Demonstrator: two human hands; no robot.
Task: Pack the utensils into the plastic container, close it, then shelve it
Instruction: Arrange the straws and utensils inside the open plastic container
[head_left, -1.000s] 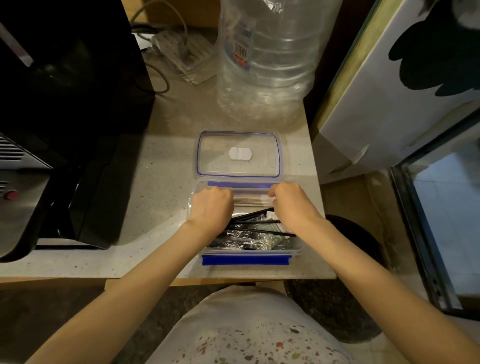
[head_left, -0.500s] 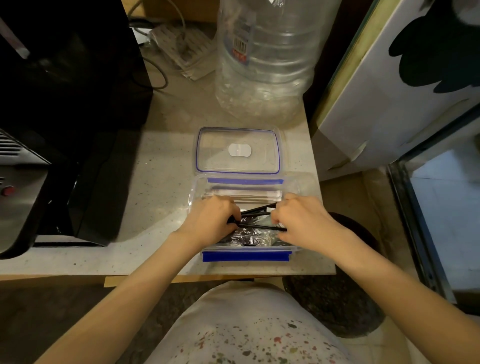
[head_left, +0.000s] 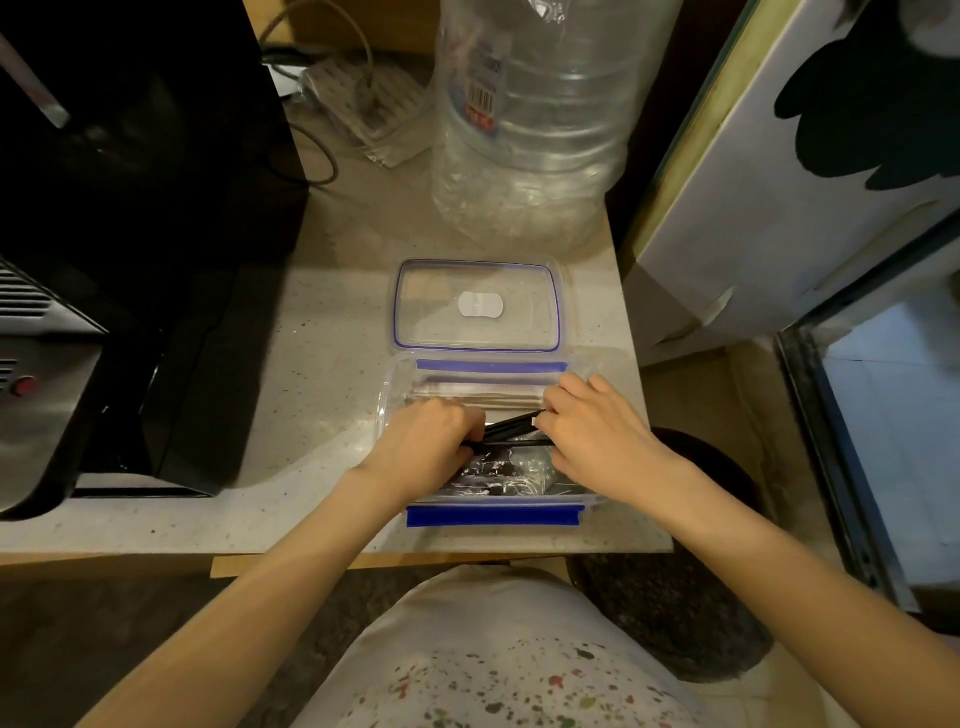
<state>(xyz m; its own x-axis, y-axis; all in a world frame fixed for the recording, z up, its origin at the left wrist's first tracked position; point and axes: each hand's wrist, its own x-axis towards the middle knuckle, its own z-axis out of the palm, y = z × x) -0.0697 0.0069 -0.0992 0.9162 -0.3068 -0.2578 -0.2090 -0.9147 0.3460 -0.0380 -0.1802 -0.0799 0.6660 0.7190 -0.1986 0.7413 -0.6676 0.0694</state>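
A clear plastic container (head_left: 390, 395) with blue clips stands open near the counter's front edge. Its lid (head_left: 477, 305) lies flat on the counter just behind it. Inside are wrapped black utensils (head_left: 498, 470) and paper-wrapped sticks (head_left: 478, 395) along the far wall. Both hands are inside the container. My left hand (head_left: 426, 447) grips the left end of thin black utensils (head_left: 511, 426) that cross the middle. My right hand (head_left: 597, 431) holds their right end.
A large clear water bottle (head_left: 530, 119) stands behind the lid. A black appliance (head_left: 130, 218) fills the counter's left side. Cables and a power strip (head_left: 363, 98) lie at the back. A white cabinet (head_left: 789, 171) rises to the right of the counter edge (head_left: 649, 540).
Both hands have drawn back from the container's far wall toward its middle, and now hold the ends of the thin black utensils. The paper-wrapped sticks are uncovered.
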